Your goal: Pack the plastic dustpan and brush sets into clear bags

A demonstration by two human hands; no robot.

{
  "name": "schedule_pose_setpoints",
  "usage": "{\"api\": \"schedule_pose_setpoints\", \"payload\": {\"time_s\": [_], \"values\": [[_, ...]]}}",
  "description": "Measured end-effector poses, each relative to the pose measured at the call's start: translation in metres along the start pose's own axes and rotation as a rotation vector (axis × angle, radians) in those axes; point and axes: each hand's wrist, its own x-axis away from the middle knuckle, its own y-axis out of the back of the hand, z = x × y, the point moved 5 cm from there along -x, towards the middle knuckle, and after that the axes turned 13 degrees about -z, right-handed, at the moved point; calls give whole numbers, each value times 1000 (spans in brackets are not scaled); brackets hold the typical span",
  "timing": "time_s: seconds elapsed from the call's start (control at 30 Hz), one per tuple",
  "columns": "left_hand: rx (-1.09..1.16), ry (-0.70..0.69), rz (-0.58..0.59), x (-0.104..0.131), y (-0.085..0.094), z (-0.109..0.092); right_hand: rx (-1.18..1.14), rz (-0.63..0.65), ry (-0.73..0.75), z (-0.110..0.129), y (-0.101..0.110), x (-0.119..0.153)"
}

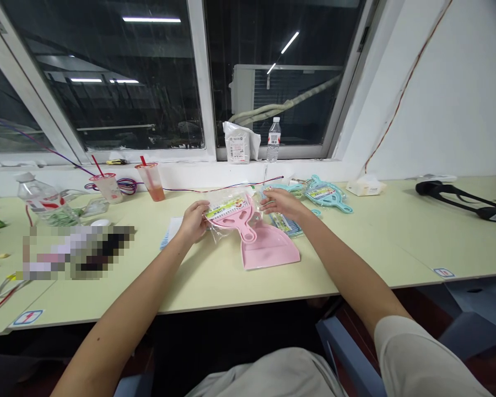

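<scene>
A pink hand brush (233, 218) in a clear plastic wrapper with a green-and-yellow label is held tilted above the table. My left hand (195, 220) is closed on its left end. At the wrapper's right edge, my right hand (284, 204) has its fingers bent and together on the clear plastic; the exact grip is partly hidden. Under the brush's handle a pink dustpan (273, 248) lies on the table, its wide edge toward me. Behind my right hand are several wrapped turquoise brush-and-dustpan sets (324, 193), and a wrapped blue one (285, 223) is partly covered by the hand.
Two drink cups (152, 182) with red straws and a large water bottle (45, 201) stand at the left. A small bottle (274, 140) and a white package (238, 143) sit on the windowsill. A tissue pack (366, 186) and black headgear (467, 201) lie right.
</scene>
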Motion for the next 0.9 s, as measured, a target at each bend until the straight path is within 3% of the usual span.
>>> {"api": "schedule_pose_setpoints", "payload": {"time_s": [0.13, 0.23, 0.4, 0.67, 0.9], "values": [[-102, -2, 124, 17, -16, 7, -105, 155, -104, -22, -6, 13], [-109, -42, 122, 24, -21, 10, -94, 190, -59, -31, -17, 18], [-116, -111, 76, 21, -18, 13, -141, 69, 28, -36, -19, 9], [-129, -144, 50, 20, -15, 12, -226, 103, 3, -38, -17, 5], [-95, -110, 131, 24, -23, 10, -115, -60, 79, -39, -16, 3]]}}
